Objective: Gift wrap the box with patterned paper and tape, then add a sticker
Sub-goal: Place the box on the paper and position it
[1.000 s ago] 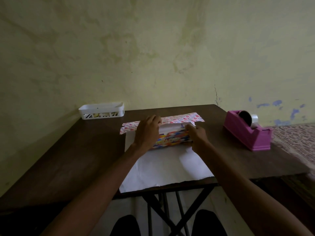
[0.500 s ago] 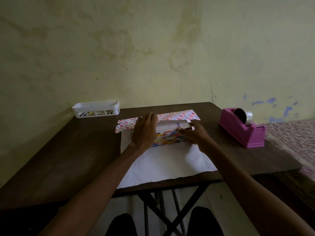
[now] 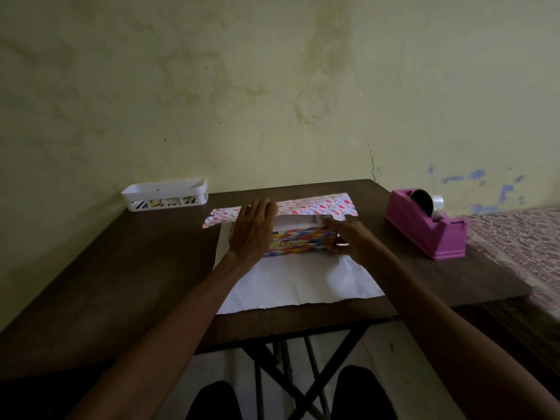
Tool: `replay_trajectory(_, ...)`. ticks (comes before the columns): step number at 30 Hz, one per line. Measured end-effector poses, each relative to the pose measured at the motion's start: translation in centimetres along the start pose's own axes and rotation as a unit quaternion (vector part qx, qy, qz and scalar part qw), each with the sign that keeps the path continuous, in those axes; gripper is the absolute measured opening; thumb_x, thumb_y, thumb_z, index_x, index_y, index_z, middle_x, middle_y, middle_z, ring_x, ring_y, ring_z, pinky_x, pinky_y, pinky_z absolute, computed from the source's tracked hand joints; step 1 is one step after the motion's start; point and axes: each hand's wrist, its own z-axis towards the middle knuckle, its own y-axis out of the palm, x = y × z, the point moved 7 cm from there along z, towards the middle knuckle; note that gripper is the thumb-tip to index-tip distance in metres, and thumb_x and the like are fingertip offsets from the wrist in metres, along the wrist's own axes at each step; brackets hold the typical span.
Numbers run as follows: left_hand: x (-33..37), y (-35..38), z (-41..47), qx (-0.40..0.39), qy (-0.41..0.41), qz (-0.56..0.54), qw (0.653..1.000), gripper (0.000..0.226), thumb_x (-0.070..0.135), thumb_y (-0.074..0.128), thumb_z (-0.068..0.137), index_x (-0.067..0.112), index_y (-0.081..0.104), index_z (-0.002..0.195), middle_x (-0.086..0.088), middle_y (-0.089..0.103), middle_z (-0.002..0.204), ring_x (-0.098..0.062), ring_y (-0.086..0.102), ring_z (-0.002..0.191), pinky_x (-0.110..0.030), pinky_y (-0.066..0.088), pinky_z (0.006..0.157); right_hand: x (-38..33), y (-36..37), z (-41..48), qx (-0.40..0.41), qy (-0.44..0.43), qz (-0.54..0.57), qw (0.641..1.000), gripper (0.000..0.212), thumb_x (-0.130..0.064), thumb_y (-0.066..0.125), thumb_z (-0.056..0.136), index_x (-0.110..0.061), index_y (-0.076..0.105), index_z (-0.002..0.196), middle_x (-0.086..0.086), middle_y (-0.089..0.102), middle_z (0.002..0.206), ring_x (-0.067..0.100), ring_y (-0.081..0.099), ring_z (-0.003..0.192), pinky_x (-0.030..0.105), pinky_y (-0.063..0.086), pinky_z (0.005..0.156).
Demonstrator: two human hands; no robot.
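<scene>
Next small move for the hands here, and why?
Probably lift the near edge of the white-backed patterned wrapping paper over the colourful rectangular cardboard box: its front face is bare, the near sheet lies flat, and the left hand and right hand are both on the box.
</scene>
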Motion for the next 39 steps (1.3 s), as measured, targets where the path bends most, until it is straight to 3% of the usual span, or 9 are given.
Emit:
replay_trajectory(4, 0.3, 0.6, 0.0, -0.015, 0.01, -0.008, 1.0, 0.045, 0.024, 0.081, 0.072, 0.006, 0.055, 0.104, -0.014, 0.059, 0.1, -0.028, 0.055, 0.086, -0.035, 0.048, 0.07, -0.7, -0.1, 0.0, -0.003, -0.063, -0.101, 0.993, 0.041, -0.028, 0.074, 0.085, -0.006, 0.057, 0.116, 0.016, 0.062, 0.117, 0.024, 0.065, 0.099, 0.033, 0.058, 0.078)
replay_trajectory(8, 0.5, 0.9, 0.1, -0.025, 0.014, -0.009, 1.0, 0.057, 0.032, 0.087, 0.066, 0.006, 0.056, 0.106, -0.015, 0.06, 0.102, -0.028, 0.057, 0.089, -0.036, 0.05, 0.073, -1.0, 0.0, -0.7, 0.052, -0.142, -0.228, 0.962, 0.043, -0.028, 0.076, 0.085, -0.012, 0.054, 0.119, 0.003, 0.062, 0.112, 0.01, 0.062, 0.086, 0.023, 0.054, 0.069)
replay_trajectory(13, 0.7, 1.5, 0.0, -0.037, 0.021, 0.008, 0.999, 0.059, 0.036, 0.087, 0.067, 0.007, 0.056, 0.108, -0.014, 0.06, 0.106, -0.028, 0.056, 0.092, -0.036, 0.048, 0.077, -2.1, 0.5, -3.3, 0.282, -0.308, -0.481, 0.771, 0.041, -0.04, 0.073, 0.084, -0.014, 0.058, 0.112, 0.005, 0.067, 0.106, 0.022, 0.061, 0.09, 0.031, 0.047, 0.069)
replay_trajectory(15, 0.6, 1.7, 0.0, -0.038, 0.018, 0.005, 0.999, 0.057, 0.038, 0.084, 0.069, 0.007, 0.057, 0.109, -0.014, 0.06, 0.107, -0.028, 0.056, 0.093, -0.036, 0.048, 0.078, -2.3, 1.4, -3.7, 0.283, -0.384, -0.511, 0.715, 0.042, -0.034, 0.077, 0.08, -0.012, 0.06, 0.111, 0.01, 0.065, 0.111, 0.027, 0.057, 0.096, 0.036, 0.047, 0.073)
replay_trajectory(18, 0.6, 1.8, -0.1, -0.039, 0.022, 0.003, 0.999, 0.061, 0.043, 0.083, 0.068, 0.006, 0.058, 0.11, -0.014, 0.061, 0.109, -0.028, 0.056, 0.096, -0.037, 0.048, 0.081, -2.3, 3.3, -3.9, 0.202, -0.489, -0.558, 0.64, 0.043, -0.023, 0.085, 0.072, -0.011, 0.064, 0.108, 0.012, 0.062, 0.116, 0.033, 0.055, 0.106, 0.045, 0.052, 0.081)
replay_trajectory(21, 0.6, 1.8, -0.2, -0.033, 0.021, 0.011, 0.999, 0.064, 0.048, 0.083, 0.068, 0.006, 0.058, 0.11, -0.014, 0.062, 0.109, -0.029, 0.057, 0.095, -0.038, 0.049, 0.082, -2.3, 4.7, -3.6, 0.147, -0.511, -0.558, 0.637, 0.045, -0.02, 0.085, 0.072, -0.011, 0.067, 0.112, 0.013, 0.064, 0.119, 0.035, 0.056, 0.109, 0.051, 0.054, 0.084)
replay_trajectory(25, 0.7, 1.4, -0.2, -0.002, 0.031, 0.034, 0.999, 0.06, 0.048, 0.082, 0.068, 0.006, 0.058, 0.105, -0.014, 0.063, 0.104, -0.029, 0.058, 0.09, -0.038, 0.048, 0.078, -2.7, 4.5, -3.2, 0.17, -0.523, -0.523, 0.651, 0.057, -0.027, 0.085, 0.071, -0.014, 0.058, 0.119, 0.017, 0.056, 0.129, 0.038, 0.048, 0.119, 0.05, 0.047, 0.092)
replay_trajectory(33, 1.3, 1.8, 0.1, 0.029, 0.06, 0.051, 0.996, 0.06, 0.053, 0.078, 0.071, 0.007, 0.058, 0.103, -0.015, 0.062, 0.102, -0.028, 0.057, 0.087, -0.037, 0.044, 0.076, -1.8, 5.5, -2.9, 0.157, -0.569, -0.624, 0.512, 0.057, -0.026, 0.08, 0.075, -0.015, 0.062, 0.129, 0.009, 0.053, 0.142, 0.036, 0.037, 0.134, 0.052, 0.024, 0.108)
replay_trajectory(39, 0.8, 2.3, 0.4, 0.012, 0.04, 0.055, 0.998, 0.058, 0.053, 0.075, 0.073, 0.008, 0.058, 0.104, -0.014, 0.061, 0.103, -0.029, 0.055, 0.089, -0.038, 0.043, 0.078, -2.6, 5.9, -2.5, 0.139, -0.559, -0.616, 0.537, 0.047, -0.026, 0.087, 0.068, -0.015, 0.072, 0.111, 0.003, 0.069, 0.119, 0.03, 0.052, 0.117, 0.047, 0.044, 0.094)
